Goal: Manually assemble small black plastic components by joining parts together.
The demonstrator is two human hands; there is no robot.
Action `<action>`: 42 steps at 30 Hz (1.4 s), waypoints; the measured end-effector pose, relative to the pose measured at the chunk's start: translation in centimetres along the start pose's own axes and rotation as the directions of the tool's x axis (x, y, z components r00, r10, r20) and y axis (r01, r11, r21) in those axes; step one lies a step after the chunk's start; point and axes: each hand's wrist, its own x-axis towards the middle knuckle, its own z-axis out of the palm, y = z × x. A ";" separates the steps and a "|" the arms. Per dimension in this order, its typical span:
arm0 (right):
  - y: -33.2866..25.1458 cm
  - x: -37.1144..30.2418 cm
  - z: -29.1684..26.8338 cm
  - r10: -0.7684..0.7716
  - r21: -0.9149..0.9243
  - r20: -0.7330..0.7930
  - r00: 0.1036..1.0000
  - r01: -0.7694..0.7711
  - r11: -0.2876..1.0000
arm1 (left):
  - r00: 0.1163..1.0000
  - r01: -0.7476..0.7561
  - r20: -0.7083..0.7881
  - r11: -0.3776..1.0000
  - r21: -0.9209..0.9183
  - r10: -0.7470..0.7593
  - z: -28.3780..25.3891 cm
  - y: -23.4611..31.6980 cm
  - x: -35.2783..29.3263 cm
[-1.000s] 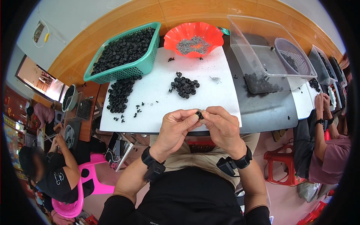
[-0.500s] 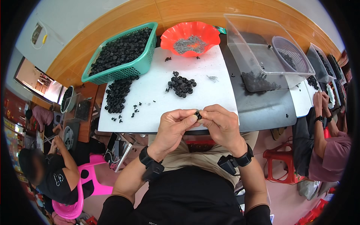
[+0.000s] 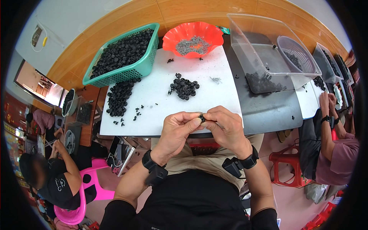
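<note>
Movement is slight over this last second: left hand and right hand both keep their fingertips pinched on one small black fitting, over the six-o'clock edge of the desk. The heap of black fittings at eleven o'clock from them looks unchanged, so I'd judge this piece is still being worked.

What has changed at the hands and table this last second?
The white tabletop shifted slightly left in view, likely from head movement. Nothing was taken or let go: left hand and right hand still pinch the small black part. Green basket, red bowl and middle black pile stayed put.
</note>
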 end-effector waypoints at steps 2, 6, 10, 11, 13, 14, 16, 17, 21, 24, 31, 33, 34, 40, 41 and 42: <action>0.0 0.0 0.1 -0.004 0.004 -0.007 1.000 0.004 1.000 | 1.000 -0.005 0.001 1.000 0.010 0.005 0.1 -0.1 -0.1; 0.1 -0.1 0.3 -0.001 -0.023 -0.013 1.000 0.000 1.000 | 1.000 -0.021 -0.007 1.000 0.022 0.021 0.2 -0.5 -0.2; 0.0 0.0 0.5 -0.003 -0.019 -0.025 1.000 0.002 1.000 | 0.999 -0.054 -0.003 0.998 0.019 0.054 0.1 -0.6 -0.1; 0.1 0.0 0.5 -0.005 -0.019 -0.025 1.000 0.004 1.000 | 0.999 -0.052 -0.004 0.998 0.020 0.052 0.1 -0.6 -0.2; 0.3 -0.2 0.5 0.021 0.021 -0.017 1.000 -0.020 1.000 | 0.999 -0.040 0.008 0.999 0.005 0.040 0.0 -0.5 -0.2; 0.2 -0.2 0.4 0.020 0.020 -0.018 1.000 -0.019 1.000 | 0.999 -0.027 0.019 1.000 -0.011 0.028 -0.1 -0.4 -0.2; 0.0 -0.2 0.2 0.099 0.078 0.013 0.995 -0.099 0.992 | 1.000 -0.006 0.022 1.000 -0.019 0.006 0.3 0.0 -0.3; 0.0 -0.2 0.1 0.101 0.075 0.013 0.995 -0.102 0.992 | 1.000 0.014 0.023 1.000 -0.026 -0.014 0.4 0.2 -0.3; -0.6 0.2 -0.7 0.083 0.045 0.121 0.989 -0.089 0.995 | 0.998 0.028 0.052 0.996 -0.085 -0.023 -0.1 0.3 -0.2; -1.2 0.6 -1.0 0.102 0.020 0.169 0.980 -0.107 0.994 | 0.997 0.055 0.057 0.994 -0.095 -0.050 0.0 0.5 -0.2; -1.1 0.3 -1.0 0.080 -0.050 0.199 0.977 -0.072 0.996 | 0.994 0.094 0.059 0.996 -0.003 -0.094 0.5 0.8 -0.6; -1.1 0.3 -1.2 0.083 -0.061 0.204 0.976 -0.072 0.996 | 0.994 0.099 0.039 0.995 0.015 -0.099 0.6 0.8 -0.5; -1.2 0.2 -1.2 0.088 -0.070 0.209 0.974 -0.075 0.995 | 0.994 0.100 0.044 0.995 0.013 -0.100 0.7 0.9 -0.5; -1.6 0.1 -0.9 0.119 0.001 0.147 0.982 -0.120 0.993 | 0.993 0.089 0.077 0.996 -0.025 -0.087 0.4 0.9 -0.5; -1.6 0.1 -0.8 0.118 -0.002 0.149 0.982 -0.119 0.993 | 0.993 0.089 0.080 0.996 -0.029 -0.086 0.4 0.8 -0.5; -1.7 0.1 -0.8 0.106 -0.020 0.143 0.984 -0.104 0.994 | 0.993 0.087 0.082 0.996 -0.031 -0.084 0.4 0.8 -0.5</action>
